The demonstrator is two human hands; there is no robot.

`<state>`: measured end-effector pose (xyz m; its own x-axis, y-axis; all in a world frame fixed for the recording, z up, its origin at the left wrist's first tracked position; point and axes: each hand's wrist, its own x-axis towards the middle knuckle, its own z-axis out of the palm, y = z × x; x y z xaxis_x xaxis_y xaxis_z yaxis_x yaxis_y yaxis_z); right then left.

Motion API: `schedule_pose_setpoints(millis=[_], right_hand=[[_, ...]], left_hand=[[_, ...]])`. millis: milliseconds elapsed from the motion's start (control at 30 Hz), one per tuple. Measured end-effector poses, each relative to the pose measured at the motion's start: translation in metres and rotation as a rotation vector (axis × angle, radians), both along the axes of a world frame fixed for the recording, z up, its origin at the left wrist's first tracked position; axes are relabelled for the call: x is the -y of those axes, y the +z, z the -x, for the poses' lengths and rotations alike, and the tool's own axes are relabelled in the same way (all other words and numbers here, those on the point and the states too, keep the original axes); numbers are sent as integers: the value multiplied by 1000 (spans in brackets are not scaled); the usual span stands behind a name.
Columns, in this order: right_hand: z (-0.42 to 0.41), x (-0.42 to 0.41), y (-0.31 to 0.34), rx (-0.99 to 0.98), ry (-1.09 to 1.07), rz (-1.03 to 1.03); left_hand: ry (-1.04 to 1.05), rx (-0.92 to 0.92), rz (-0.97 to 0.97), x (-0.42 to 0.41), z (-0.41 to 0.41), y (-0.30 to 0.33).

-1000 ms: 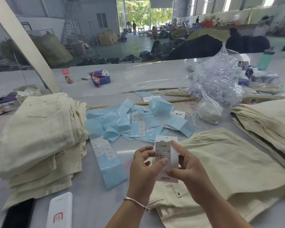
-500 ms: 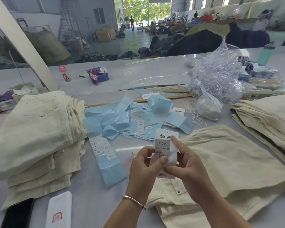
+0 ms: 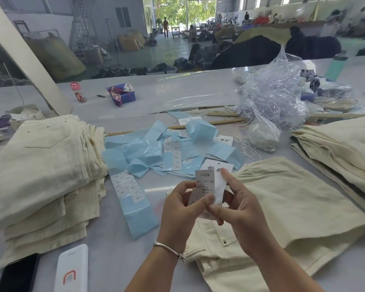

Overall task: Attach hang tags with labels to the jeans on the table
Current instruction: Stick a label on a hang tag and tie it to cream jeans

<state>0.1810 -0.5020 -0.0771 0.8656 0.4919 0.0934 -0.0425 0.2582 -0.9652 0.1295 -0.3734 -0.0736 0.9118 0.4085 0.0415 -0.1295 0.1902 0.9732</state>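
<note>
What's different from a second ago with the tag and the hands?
Both hands, left hand and right hand, still pinch the hang tag above the jeans. The grey XS label now sits pressed against the tag's left side, and the right fingers have slid up its right edge. The blue backing strips, the folded stack and the phone have not moved.

Sticker label [image 3: 204, 184] now lifted partly off the hang tag [image 3: 218, 166], its white backing strip [image 3: 219, 190] peeled aside by the right hand [image 3: 232, 205]; previously flat under both thumbs.
</note>
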Motion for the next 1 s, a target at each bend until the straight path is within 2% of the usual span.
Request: schedule_pose_setpoints(millis=[167, 333, 500, 700, 767, 1000], right_hand=[[-2, 0, -1, -39, 15, -25], [-10, 1, -6, -70, 31, -12], [-10, 1, -8, -106, 35, 11], [-15, 2, -7, -168, 75, -90], [-17, 1, -3, -168, 104, -144], [-33, -6, 5, -237, 7, -180]], left_hand=[[-28, -7, -44, -1, -3, 0], [12, -38, -254, -1, -6, -3], [6, -109, -347, -8, -8, -3], [-35, -63, 42, -11, -7, 0], [-43, -66, 69, -9, -7, 0], [-112, -38, 110, -7, -9, -6]])
